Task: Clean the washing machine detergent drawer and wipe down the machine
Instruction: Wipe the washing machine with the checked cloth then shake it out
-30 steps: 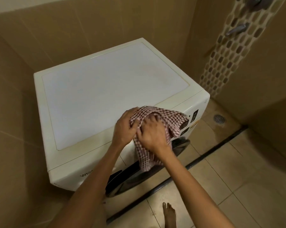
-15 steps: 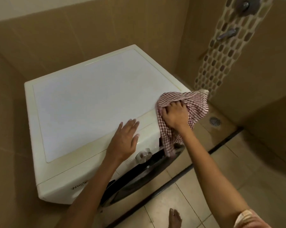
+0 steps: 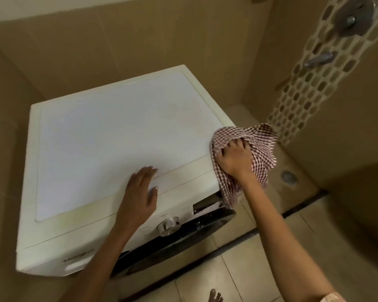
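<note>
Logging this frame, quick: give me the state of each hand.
Left hand: open, flat on the washing machine top.
Right hand: gripping the checked cloth at the machine's front right corner.

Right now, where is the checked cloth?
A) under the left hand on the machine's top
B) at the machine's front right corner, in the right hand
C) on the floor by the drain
B: the right hand grips the checked cloth at the front right corner of the washing machine; the left hand lies flat on its top, empty.
</note>
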